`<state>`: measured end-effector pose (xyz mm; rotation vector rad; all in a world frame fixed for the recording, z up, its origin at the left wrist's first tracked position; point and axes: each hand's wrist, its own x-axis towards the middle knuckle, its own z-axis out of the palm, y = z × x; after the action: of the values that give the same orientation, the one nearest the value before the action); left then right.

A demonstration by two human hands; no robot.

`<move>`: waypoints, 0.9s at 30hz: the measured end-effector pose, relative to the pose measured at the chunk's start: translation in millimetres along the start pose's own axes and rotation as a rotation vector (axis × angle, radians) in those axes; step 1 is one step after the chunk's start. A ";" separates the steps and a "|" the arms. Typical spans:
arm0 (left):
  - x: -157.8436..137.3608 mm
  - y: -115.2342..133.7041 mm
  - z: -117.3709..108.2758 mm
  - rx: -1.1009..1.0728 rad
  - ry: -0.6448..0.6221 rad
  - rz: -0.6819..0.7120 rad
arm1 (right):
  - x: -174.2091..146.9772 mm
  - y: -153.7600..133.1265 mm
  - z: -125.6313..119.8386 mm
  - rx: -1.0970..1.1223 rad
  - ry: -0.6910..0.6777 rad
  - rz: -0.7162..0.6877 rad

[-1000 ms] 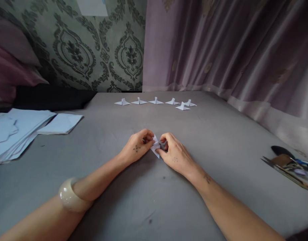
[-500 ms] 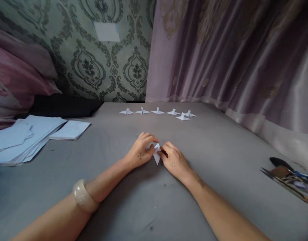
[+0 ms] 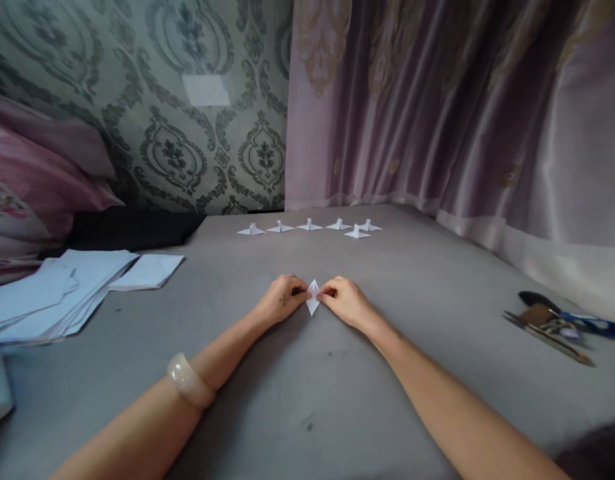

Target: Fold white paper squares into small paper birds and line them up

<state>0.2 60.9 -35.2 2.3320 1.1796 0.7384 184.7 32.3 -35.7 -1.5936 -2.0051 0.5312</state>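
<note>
Two bare hands meet at the middle of a grey surface (image 3: 267, 427), holding a small folded white paper (image 3: 313, 301) between them. The left hand (image 3: 283, 298), with a pale bangle (image 3: 188, 381) on its forearm, pinches the paper's left corner between thumb and curled fingers. The right hand (image 3: 348, 303) pinches the right corner in the same way.

For good handling, an even, light grip on both corners would suit best, with the centre line straight and the layers squared before any crease is pressed; pulling harder on one side could skew the folds or tear so small a piece.

The paper is a narrow diamond, one point toward the far side and one toward the near side, its side corners hidden under the fingertips. It looks plain, crisp and light, with a fold line showing near its far point; finer creases are too small to tell.

Beyond it, at the far side, sit six folded paper pieces (image 3: 309, 226), each with a raised middle and flat, pointed sides. White sheets (image 3: 32, 303) lie at left, and blurred tools (image 3: 552, 340) at right.
</note>
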 end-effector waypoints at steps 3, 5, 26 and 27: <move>1.9 1.4 2.0 0.007 -0.017 -0.029 | 1.3 -1.3 -1.3 0.006 -0.022 0.005; 1.6 3.1 4.0 0.016 -0.010 -0.036 | 2.6 -3.8 -1.9 0.009 -0.031 0.000; -9.0 1.1 -2.3 -0.387 0.023 -0.305 | 2.0 21.4 -28.7 0.848 -0.110 0.246; -8.3 0.8 -1.6 -0.386 0.021 -0.310 | 1.9 21.1 -29.0 0.845 -0.116 0.247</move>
<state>-4.5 53.9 -35.6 1.7832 1.2440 0.7964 218.5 38.6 -25.2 -1.2653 -1.3413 1.3690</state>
